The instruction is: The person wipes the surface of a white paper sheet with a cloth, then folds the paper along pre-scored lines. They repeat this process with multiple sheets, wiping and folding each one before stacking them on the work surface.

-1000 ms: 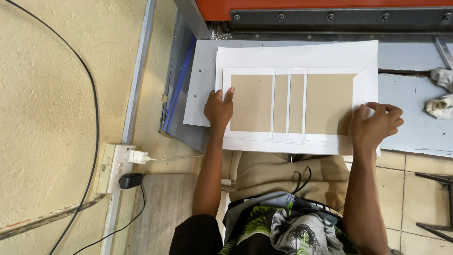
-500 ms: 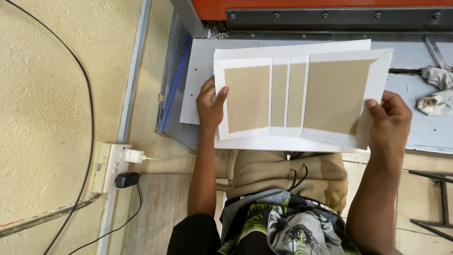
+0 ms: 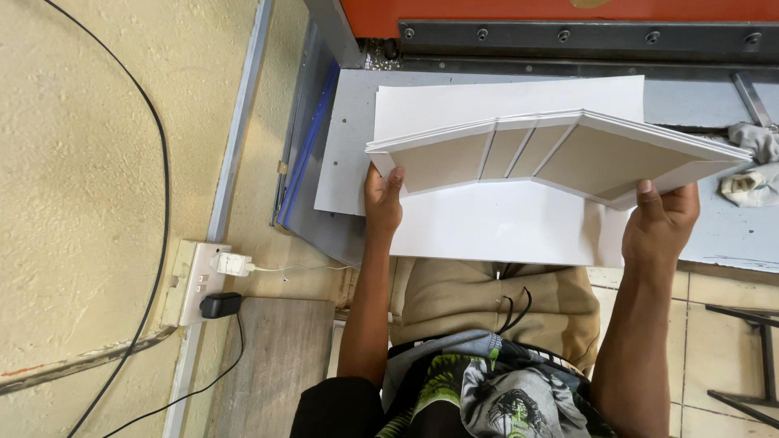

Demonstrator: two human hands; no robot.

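Observation:
A white sheet with several brown cardboard panels glued to it is lifted off the table and bent upward at its middle strips. My left hand grips its left edge, thumb on the brown panel. My right hand grips its right edge from below. Under it lies a larger white sheet flat on the grey table, its near edge hanging over my lap.
An orange machine with a bolted metal bar runs along the table's far side. A crumpled white rag lies at the right. On the wall to the left is a socket strip with a white and a black plug, cables trailing.
Both hands have raised the panelled sheet from lying flat on the table, and it now bends upward along its narrow middle strips. The larger white sheet stays on the table.

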